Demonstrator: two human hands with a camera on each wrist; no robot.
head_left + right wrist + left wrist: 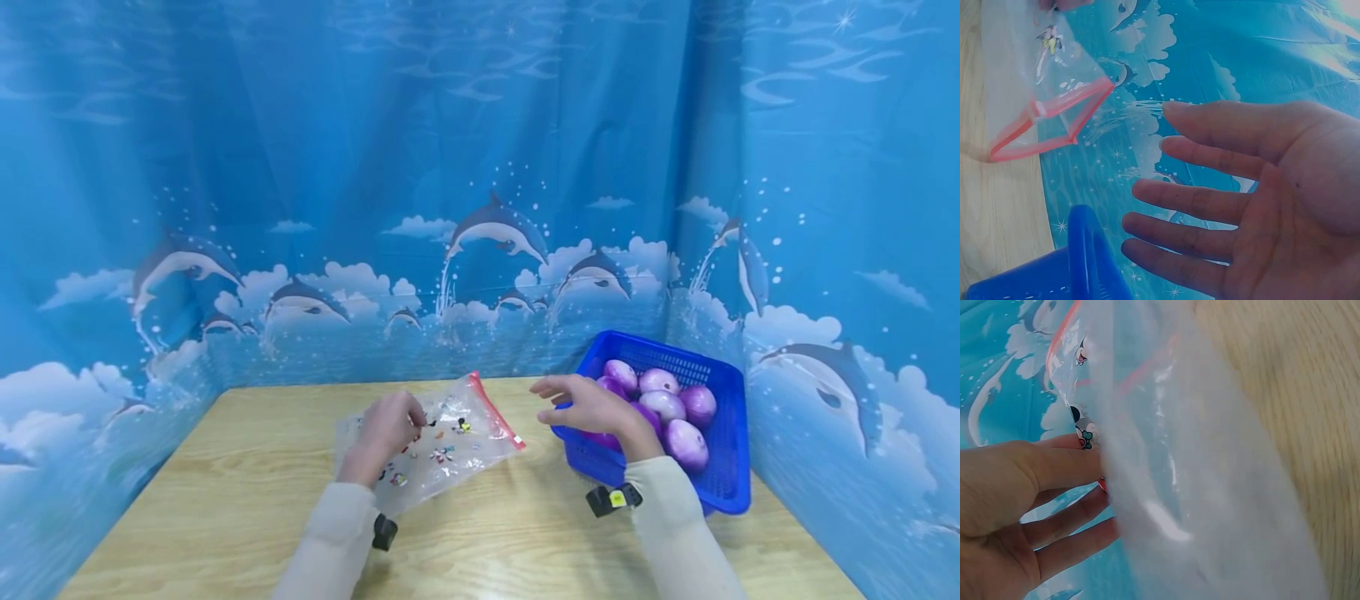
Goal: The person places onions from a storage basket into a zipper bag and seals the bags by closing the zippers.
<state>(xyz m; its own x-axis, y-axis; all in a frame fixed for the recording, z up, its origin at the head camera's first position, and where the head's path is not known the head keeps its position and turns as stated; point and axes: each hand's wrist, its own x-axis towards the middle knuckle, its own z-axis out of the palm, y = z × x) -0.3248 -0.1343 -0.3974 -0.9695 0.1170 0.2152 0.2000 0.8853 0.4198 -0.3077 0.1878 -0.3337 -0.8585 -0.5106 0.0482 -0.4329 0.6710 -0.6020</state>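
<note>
My left hand (384, 433) pinches the upper side of a clear plastic zip bag (457, 467) printed with small cartoon figures. In the left wrist view, the thumb and fingers (1072, 465) are at the wall of the bag (1197, 487), which bulges up in front of them. Its red zip edge (1029, 150) gapes as a four-sided opening in the right wrist view, facing toward my right side. My right hand (592, 410) holds nothing, fingers spread and extended, over the left rim of a blue basket (731, 450). Purple onions (686, 446) fill the basket.
A pale wood-grain table (225, 500) carries the bag and, at its right side, the basket. Blue curtains (375, 167) with dolphins hang close behind the table and along its right side.
</note>
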